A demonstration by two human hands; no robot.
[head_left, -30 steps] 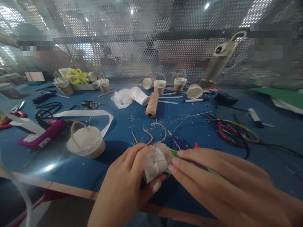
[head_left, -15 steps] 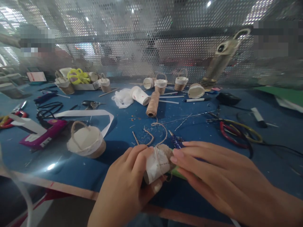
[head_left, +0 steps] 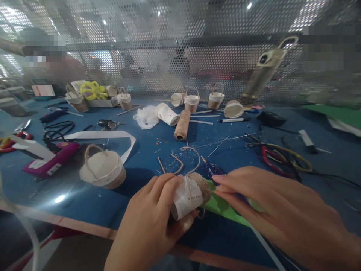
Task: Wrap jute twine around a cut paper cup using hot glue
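My left hand (head_left: 158, 214) is wrapped round a small paper cup (head_left: 184, 201) lying tilted on its side. Jute twine (head_left: 204, 186) is coiled round the cup's right end, and a strand crosses its white wall. My right hand (head_left: 262, 207) is just right of the cup, thumb and fingertips pinched together; whatever may be between them is too small to make out. Under that hand lies a bright green item (head_left: 225, 210), partly hidden. A dark blue tool with a pointed tip (head_left: 211, 167) lies behind the fingertips. Loose twine (head_left: 197, 156) runs from the cup toward the twine roll (head_left: 182, 126).
A twine-handled cup basket (head_left: 105, 169) and a purple tape dispenser (head_left: 52, 160) stand left. More small baskets (head_left: 191, 101) line the back by a perforated metal screen (head_left: 146, 45). Red-handled pliers (head_left: 272, 162) and cables lie right. Another person is beyond the screen at left.
My right hand has drawn away from the cup to the right, its fingers now pinched. More of the green item shows. My left hand and the cup have hardly moved.
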